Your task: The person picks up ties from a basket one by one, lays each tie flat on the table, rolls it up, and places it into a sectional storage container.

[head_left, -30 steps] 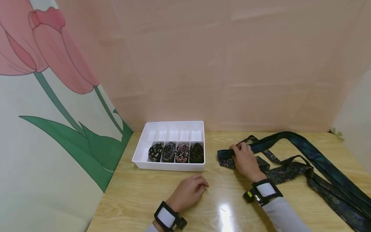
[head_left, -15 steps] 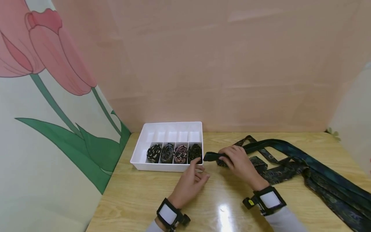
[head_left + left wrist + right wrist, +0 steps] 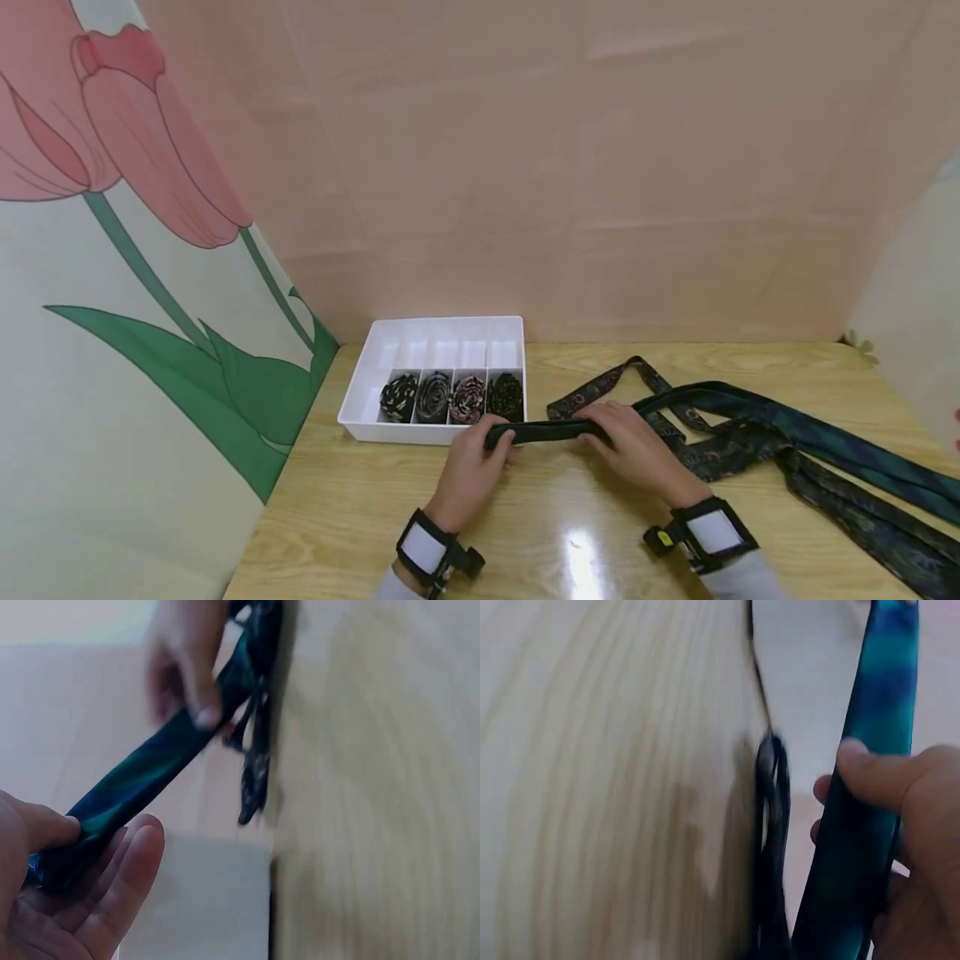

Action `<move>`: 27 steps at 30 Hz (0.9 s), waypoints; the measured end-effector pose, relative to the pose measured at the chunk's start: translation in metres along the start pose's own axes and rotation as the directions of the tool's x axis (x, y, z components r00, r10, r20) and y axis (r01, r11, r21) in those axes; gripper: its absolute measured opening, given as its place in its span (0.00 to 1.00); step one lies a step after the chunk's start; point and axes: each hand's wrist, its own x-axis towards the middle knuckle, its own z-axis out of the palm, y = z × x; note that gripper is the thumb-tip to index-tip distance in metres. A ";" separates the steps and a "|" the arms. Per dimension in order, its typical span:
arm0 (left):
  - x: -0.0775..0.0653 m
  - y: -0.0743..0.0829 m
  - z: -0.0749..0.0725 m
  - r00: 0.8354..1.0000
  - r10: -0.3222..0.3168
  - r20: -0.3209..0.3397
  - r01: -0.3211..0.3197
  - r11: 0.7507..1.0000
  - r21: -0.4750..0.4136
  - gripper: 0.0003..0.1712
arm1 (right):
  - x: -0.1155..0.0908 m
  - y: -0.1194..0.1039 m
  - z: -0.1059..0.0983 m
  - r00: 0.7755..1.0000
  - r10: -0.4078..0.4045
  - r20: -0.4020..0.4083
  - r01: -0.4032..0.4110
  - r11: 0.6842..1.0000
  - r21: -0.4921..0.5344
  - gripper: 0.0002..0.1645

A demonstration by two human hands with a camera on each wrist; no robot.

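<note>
A dark green and blue necktie is stretched between both hands, in front of the white box's right corner. My left hand pinches its folded end between thumb and fingers; the left wrist view shows the thumb on top and the other fingers beneath. Farther along, my right hand grips the same necktie, thumb laid across its face. From there the strip arches over and trails off to the right. Under and beside it lies a dark patterned necktie in loose folds on the table.
Left of the hands stands a white divided box. Its front compartments hold several rolled neckties. The wooden table meets a pinkish wall covering at its back edge.
My right hand has lifted the green necktie's end off the pile and drawn it left. The left hand has reached up and taken that end. The patterned necktie stays on the table.
</note>
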 end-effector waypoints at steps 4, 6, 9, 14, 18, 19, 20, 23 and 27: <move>0.001 -0.006 -0.017 0.998 -0.029 -0.047 0.024 0.996 -0.084 0.09 | -0.011 0.028 -0.009 0.999 0.012 -0.036 -0.016 0.992 -0.128 0.18; 0.002 -0.010 -0.026 0.997 -0.037 -0.067 0.030 0.994 -0.100 0.10 | -0.017 0.042 -0.014 0.998 0.009 -0.069 -0.023 0.981 -0.194 0.19; 0.003 -0.013 -0.038 0.995 -0.045 -0.095 0.034 0.993 -0.112 0.11 | -0.027 0.063 -0.024 0.994 0.044 -0.104 -0.071 0.959 -0.275 0.20; 0.002 -0.019 -0.055 0.983 -0.072 -0.168 0.050 0.990 -0.130 0.10 | -0.050 0.098 -0.037 0.980 0.160 -0.120 -0.192 0.918 -0.348 0.21; 0.001 -0.021 -0.062 0.974 -0.100 -0.202 0.074 0.988 -0.134 0.09 | -0.065 0.118 -0.049 0.946 0.309 -0.093 -0.323 0.888 -0.327 0.21; 0.001 -0.021 -0.064 0.974 -0.103 -0.204 0.075 0.987 -0.141 0.10 | -0.068 0.121 -0.053 0.932 0.353 -0.087 -0.361 0.877 -0.316 0.21; 0.000 -0.022 -0.065 0.973 -0.106 -0.205 0.077 0.986 -0.145 0.10 | -0.071 0.124 -0.057 0.916 0.392 -0.084 -0.398 0.865 -0.307 0.21; 0.000 -0.023 -0.067 0.971 -0.112 -0.212 0.080 0.985 -0.153 0.12 | -0.076 0.130 -0.067 0.872 0.479 -0.097 -0.485 0.823 -0.295 0.20; 0.001 -0.023 -0.068 0.969 -0.118 -0.215 0.087 0.985 -0.148 0.12 | -0.078 0.134 -0.072 0.849 0.491 -0.197 -0.529 0.797 -0.293 0.19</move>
